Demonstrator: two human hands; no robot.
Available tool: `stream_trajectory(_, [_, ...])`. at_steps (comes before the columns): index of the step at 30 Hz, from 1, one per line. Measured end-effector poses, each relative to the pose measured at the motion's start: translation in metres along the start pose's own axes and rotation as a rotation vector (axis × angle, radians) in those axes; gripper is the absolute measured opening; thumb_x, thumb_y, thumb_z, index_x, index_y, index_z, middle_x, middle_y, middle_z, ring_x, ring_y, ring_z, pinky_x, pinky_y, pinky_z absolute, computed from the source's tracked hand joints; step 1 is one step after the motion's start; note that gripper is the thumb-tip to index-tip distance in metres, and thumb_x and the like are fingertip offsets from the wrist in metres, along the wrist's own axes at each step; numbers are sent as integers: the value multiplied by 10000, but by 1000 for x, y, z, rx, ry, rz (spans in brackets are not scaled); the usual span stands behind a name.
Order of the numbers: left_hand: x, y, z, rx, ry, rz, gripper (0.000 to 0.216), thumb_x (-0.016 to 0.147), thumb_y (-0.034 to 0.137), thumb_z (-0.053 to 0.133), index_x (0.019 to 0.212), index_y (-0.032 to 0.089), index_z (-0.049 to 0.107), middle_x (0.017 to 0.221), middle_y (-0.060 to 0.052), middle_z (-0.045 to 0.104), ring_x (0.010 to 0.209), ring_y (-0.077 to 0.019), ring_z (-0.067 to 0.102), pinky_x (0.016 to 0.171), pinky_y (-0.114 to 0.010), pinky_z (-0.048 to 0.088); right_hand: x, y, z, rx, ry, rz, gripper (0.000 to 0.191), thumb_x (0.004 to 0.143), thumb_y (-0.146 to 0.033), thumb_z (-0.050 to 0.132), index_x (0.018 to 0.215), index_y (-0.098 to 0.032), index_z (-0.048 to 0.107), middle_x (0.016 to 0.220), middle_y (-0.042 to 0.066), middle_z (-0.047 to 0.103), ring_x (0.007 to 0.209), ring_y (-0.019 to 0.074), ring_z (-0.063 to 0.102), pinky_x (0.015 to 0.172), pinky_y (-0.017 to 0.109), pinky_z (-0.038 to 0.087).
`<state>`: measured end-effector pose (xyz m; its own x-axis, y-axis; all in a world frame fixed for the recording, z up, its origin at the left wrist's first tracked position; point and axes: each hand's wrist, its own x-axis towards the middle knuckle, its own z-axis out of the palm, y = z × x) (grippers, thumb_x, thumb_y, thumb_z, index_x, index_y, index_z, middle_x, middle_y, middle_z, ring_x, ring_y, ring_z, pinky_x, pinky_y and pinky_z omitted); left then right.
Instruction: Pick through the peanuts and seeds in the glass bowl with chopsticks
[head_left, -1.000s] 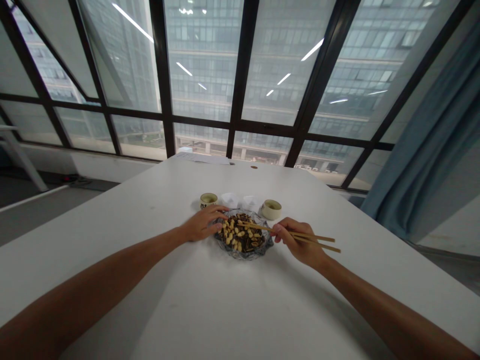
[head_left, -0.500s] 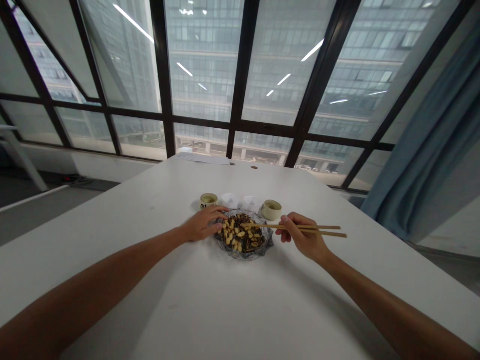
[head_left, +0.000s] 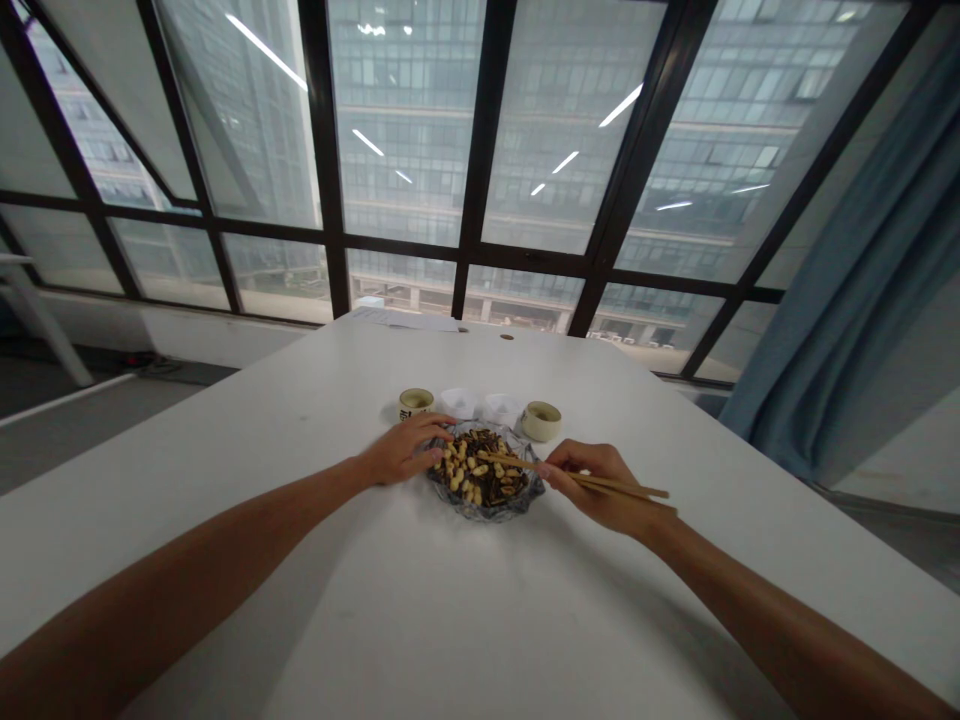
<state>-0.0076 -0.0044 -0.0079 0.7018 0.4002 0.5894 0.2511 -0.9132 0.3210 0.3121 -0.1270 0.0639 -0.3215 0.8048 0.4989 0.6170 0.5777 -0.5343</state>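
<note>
A glass dish [head_left: 480, 506] on the white table [head_left: 450, 610] holds a mix of pale peanuts [head_left: 459, 470] and dark seeds [head_left: 501, 484]. My left hand [head_left: 405, 448] rests against the dish's left rim, fingers curled on it. My right hand [head_left: 600, 485] is closed on a pair of wooden chopsticks [head_left: 570, 476], and their tips reach down into the mix near the dish's middle.
Behind the dish stand two small beige cups [head_left: 415, 402] [head_left: 541, 420] with two small white dishes [head_left: 480, 405] between them. Papers [head_left: 405, 318] lie at the table's far edge. Big windows fill the back; a blue curtain [head_left: 847, 300] hangs at the right.
My right hand lifted the chopsticks level over the dish half a second ago, then lowered them so the tips dip into the nuts again. The left hand stayed put.
</note>
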Motion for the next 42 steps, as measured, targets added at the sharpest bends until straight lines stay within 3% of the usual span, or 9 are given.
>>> stream_trajectory(8, [1, 1, 1, 3, 4, 3, 377, 1015, 437, 419, 1224, 218, 644, 1411, -129, 588, 1311, -270, 543, 1129, -494, 430, 0, 1, 1, 144, 2, 99, 367, 926, -490, 623, 711, -197, 677, 599, 43, 703, 505, 147, 627, 470, 251, 468])
stream_trajectory(13, [0, 0, 1, 2, 3, 1, 386, 1018, 453, 419, 1220, 216, 647, 1414, -130, 587, 1318, -268, 540, 1135, -493, 427, 4, 5, 2, 381, 74, 239, 496, 814, -661, 705, 666, -193, 632, 616, 74, 724, 476, 147, 630, 442, 254, 504])
stream_trajectory(18, [1, -2, 0, -2, 3, -6, 405, 1007, 487, 438, 1203, 209, 658, 1413, -136, 592, 1326, -272, 539, 1133, -492, 427, 11, 12, -5, 473, 127, 346, 540, 732, -695, 761, 640, -184, 615, 613, 83, 728, 455, 144, 633, 419, 243, 503])
stream_trajectory(24, [6, 7, -6, 45, -1, -29, 353, 981, 454, 490, 1172, 209, 660, 1378, -127, 637, 1274, -266, 587, 1137, -486, 418, 10, 9, -14, 390, 72, 276, 563, 805, -712, 677, 654, -170, 656, 603, 82, 714, 472, 145, 633, 441, 252, 510])
stream_trajectory(27, [14, 11, -10, 91, 18, -44, 322, 967, 428, 516, 1156, 212, 663, 1257, -109, 704, 1187, -250, 638, 1107, -466, 445, 7, 1, -15, 274, -4, 189, 524, 863, -662, 644, 687, -170, 693, 593, 70, 704, 497, 151, 635, 454, 255, 501])
stream_trajectory(33, [48, 23, -9, 247, 31, -103, 277, 935, 402, 552, 1091, 204, 668, 1123, -92, 730, 1082, -251, 660, 1019, -446, 493, 4, -3, -13, 173, -65, 118, 416, 923, -532, 615, 717, -182, 705, 607, 47, 700, 529, 144, 636, 476, 243, 487])
stream_trajectory(42, [123, 34, 12, 466, -164, -366, 419, 901, 378, 602, 1271, 182, 587, 1305, -125, 663, 1238, -321, 577, 1065, -497, 441, 3, 6, -6, 265, -62, 156, 407, 937, -516, 604, 717, -180, 675, 606, 49, 692, 513, 142, 635, 484, 243, 500])
